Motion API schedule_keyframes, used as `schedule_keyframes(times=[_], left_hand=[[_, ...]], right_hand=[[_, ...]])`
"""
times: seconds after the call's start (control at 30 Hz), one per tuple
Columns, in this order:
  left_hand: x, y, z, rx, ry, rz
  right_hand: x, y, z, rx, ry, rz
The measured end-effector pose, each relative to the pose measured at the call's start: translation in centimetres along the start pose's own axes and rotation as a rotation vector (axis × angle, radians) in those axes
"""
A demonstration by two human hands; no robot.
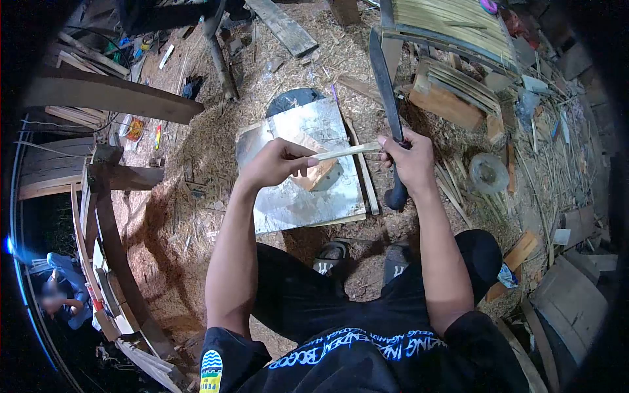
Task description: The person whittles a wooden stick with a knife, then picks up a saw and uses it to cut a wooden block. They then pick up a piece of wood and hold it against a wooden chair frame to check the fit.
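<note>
My left hand (278,162) pinches one end of a thin pale bamboo strip (347,152), which runs level to the right. My right hand (411,157) grips the dark handle of a long machete (385,82), whose blade points up and away; the same hand's fingers touch the strip's right end. Both hands hover above a shiny metal sheet (288,196) lying on the sawdust-covered ground, with a small wooden block (319,173) on it under the strip.
Bundles of split bamboo strips (458,78) and a woven bamboo panel (452,23) lie at the upper right. Planks (111,95) and a wooden frame stand left. A roll of tape (488,172) rests right. Another person (62,295) sits at the lower left. My sandalled feet (363,255) are below the sheet.
</note>
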State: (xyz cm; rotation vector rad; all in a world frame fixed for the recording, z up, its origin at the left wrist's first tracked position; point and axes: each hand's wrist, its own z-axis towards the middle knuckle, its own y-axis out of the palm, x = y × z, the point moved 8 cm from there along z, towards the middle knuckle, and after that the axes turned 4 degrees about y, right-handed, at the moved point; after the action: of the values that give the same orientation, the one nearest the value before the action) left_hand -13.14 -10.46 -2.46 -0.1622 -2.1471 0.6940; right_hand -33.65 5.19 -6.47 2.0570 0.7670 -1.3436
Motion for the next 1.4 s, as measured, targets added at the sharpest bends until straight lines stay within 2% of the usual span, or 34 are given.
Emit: schedule_keyframes(times=[0.07, 0.13, 0.2, 0.27, 0.33, 0.4, 0.47, 0.57, 0.7, 0.93, 1.13, 1.2, 1.27, 1.33, 1.37, 1.4], left_hand=[[0.0, -0.2, 0.2, -0.004, -0.034, 0.033], [-0.2, -1.1, 0.5, 0.100, 0.077, -0.167], [-1.4, -1.2, 0.5, 0.104, 0.064, -0.220], [-2.4, -2.4, 0.1, 0.265, 0.069, -0.337], [-2.5, -2.8, -0.3, 0.304, 0.036, -0.433], [-2.5, -3.8, -1.3, 0.446, 0.045, -0.605], [-2.5, -4.0, -2.0, 0.480, 0.029, -0.581], [-4.8, -4.0, -2.7, 0.618, -0.046, -0.701], [-5.9, -3.3, -3.3, 0.689, -0.090, -0.783], [-5.5, -4.0, -4.9, 0.745, -0.051, -0.730], [-3.9, -5.5, -6.2, 0.936, 0.189, -0.742], [-3.7, -4.9, -6.3, 0.952, 0.185, -0.727], [-3.8, -4.0, -6.1, 0.937, 0.165, -0.698], [-3.4, -3.3, -6.5, 0.966, 0.168, -0.692], [-3.0, -3.5, -7.2, 1.019, 0.120, -0.483], [-2.5, -3.8, -7.8, 1.063, 0.072, -0.273]], right_hand=[[0.7, -0.3, 0.2, 0.003, 0.001, -0.016], [0.9, -0.5, 0.3, 0.004, 0.002, -0.028], [1.1, -0.6, 0.3, 0.052, 0.014, 0.050], [0.8, -0.4, 0.2, 0.074, 0.012, 0.087], [0.8, -0.6, 0.2, 0.107, 0.027, 0.053], [0.9, -0.2, 0.0, 0.096, 0.023, 0.030], [0.9, 0.4, -0.2, 0.067, -0.002, 0.013], [1.2, 1.2, -0.8, 0.034, 0.028, -0.045], [1.3, 2.5, -1.6, 0.000, 0.020, -0.057], [2.1, 3.2, -1.6, -0.039, 0.029, -0.062], [1.6, 3.8, -3.1, -0.014, 0.056, -0.060], [3.2, 4.3, -3.2, -0.039, -0.022, -0.271], [5.1, 5.0, -4.1, -0.104, 0.001, -0.277], [5.9, 7.2, -5.4, -0.248, 0.024, -0.038], [6.8, 8.0, -6.0, -0.290, 0.098, 0.067], [5.9, 8.3, -7.2, -0.282, 0.132, -0.080]])
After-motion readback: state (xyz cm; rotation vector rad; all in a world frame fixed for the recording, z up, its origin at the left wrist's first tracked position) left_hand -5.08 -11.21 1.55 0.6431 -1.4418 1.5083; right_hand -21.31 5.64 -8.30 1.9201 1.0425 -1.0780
